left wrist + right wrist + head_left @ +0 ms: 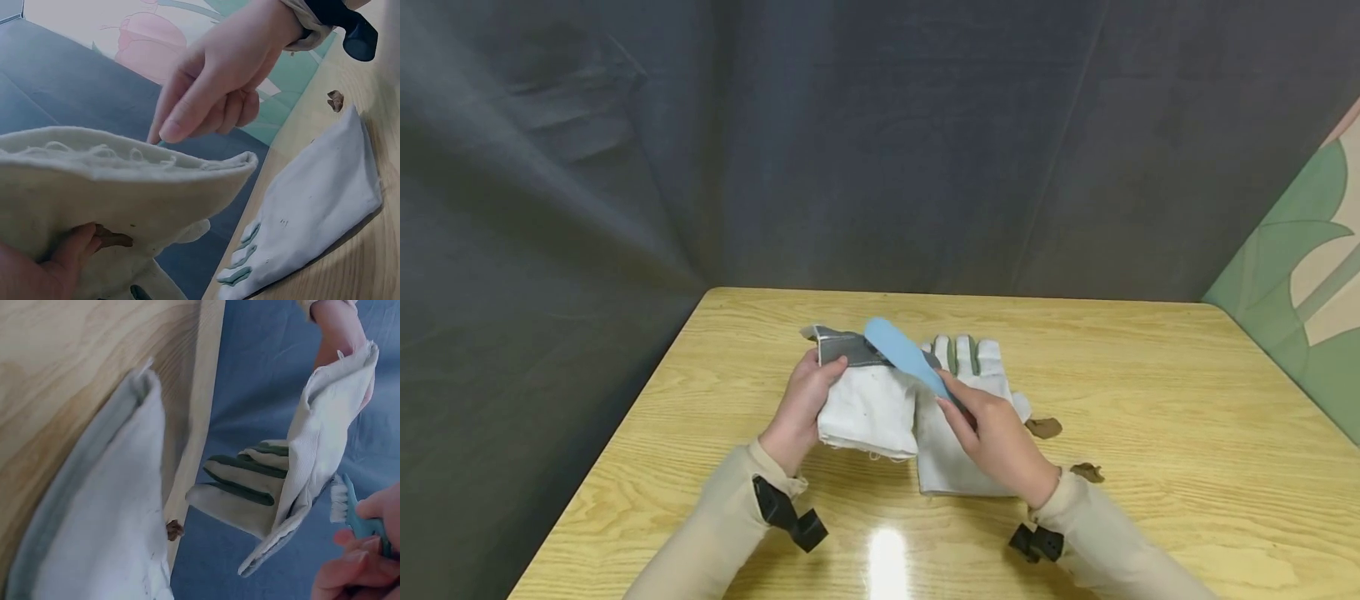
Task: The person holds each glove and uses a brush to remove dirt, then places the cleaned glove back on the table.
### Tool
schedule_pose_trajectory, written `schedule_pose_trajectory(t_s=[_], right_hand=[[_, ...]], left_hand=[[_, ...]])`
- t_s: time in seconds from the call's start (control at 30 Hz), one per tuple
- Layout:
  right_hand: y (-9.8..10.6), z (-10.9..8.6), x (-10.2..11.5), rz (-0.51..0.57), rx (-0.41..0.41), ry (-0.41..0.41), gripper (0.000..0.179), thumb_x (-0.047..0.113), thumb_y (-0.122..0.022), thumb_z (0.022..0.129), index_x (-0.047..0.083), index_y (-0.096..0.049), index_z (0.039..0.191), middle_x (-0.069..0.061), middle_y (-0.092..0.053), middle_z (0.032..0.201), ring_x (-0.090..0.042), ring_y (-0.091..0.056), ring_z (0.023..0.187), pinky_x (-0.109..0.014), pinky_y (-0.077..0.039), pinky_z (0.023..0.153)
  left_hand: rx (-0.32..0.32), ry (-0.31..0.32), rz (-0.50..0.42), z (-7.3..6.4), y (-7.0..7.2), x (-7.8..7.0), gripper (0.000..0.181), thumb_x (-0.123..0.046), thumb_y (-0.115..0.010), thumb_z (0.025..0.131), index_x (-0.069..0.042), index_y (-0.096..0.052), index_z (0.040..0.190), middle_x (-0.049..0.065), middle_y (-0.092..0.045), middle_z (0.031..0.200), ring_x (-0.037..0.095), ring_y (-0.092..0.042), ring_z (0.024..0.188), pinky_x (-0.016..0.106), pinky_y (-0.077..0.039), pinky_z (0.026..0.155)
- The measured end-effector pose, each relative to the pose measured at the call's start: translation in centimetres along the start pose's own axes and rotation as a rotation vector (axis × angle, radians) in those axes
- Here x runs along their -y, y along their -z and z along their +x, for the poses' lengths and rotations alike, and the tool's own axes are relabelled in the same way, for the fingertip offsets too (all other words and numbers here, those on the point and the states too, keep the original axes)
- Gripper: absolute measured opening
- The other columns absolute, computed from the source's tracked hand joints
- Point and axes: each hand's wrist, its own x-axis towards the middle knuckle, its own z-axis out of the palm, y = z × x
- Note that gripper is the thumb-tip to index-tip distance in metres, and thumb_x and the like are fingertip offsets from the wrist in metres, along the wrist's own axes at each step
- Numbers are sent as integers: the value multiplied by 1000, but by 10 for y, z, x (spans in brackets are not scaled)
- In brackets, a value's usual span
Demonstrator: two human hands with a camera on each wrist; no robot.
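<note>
My left hand (pixel 805 400) grips a white work glove (pixel 868 408) by its side, thumb on top, and lifts it over the table. A dark grey band (pixel 850 348) crosses the glove, and green-edged fingers (pixel 250 478) hang from it in the right wrist view. In my right hand (pixel 1000 433) is a light-blue brush (pixel 898 346), pinched by its handle. Its white bristles (pixel 338 503) face the glove, close to the grey band. Below, a matching glove (pixel 955 458) lies flat on the table. A brown patch (pixel 115 237) shows on the held glove beside my left fingers.
Two small brown crumpled pieces (pixel 1043 428) lie on the wooden table (pixel 1187 400) right of the flat glove. Dark cloth (pixel 887 150) hangs behind and to the left. A green and pink floral panel (pixel 1307 267) stands at the right edge.
</note>
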Motion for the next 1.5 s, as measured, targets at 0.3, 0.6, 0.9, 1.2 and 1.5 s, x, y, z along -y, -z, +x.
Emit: schedule_pose_trajectory(t_s=[0.3,0.6,0.9,1.2,1.5], right_hand=[[7,0,-7,-16,28,-76,41,15,-49,98,-5,-47,133,6,-41,56,3,-24,44,-17,-31,41],[10,-4,0,17,12,-31,39,12,-50,97,-5,-48,132,7,-38,55,5,-21,44,-16,-30,40],[8,-4,-2,-13,61,-78,39,16,-48,98,-2,-48,133,7,-37,56,3,-21,45,-17,-30,42],[17,-4,-2,5,34,-134,38,13,-47,98,-5,-49,131,4,-39,54,2,-22,42,-19,-29,39],[15,-8,3,75,112,-160,41,17,-43,100,-4,-44,135,6,-32,53,2,-18,44,-19,-28,40]], left_hand=[[45,12,-2,1,2,2,44,-11,-34,99,-2,-25,141,22,-45,135,7,-58,97,19,-48,79],[13,17,-29,2,3,0,44,-10,-35,98,-2,-25,140,18,-46,135,16,-55,110,20,-47,82],[16,2,-57,3,0,2,43,-7,-34,97,1,-27,139,21,-44,135,14,-54,106,21,-47,82],[15,-6,-91,5,1,0,47,-6,-33,97,-2,-23,143,20,-39,142,26,-43,126,27,-41,96],[163,12,-328,5,-1,2,44,-24,-16,96,-13,-30,136,4,-40,137,13,-41,120,25,-34,98]])
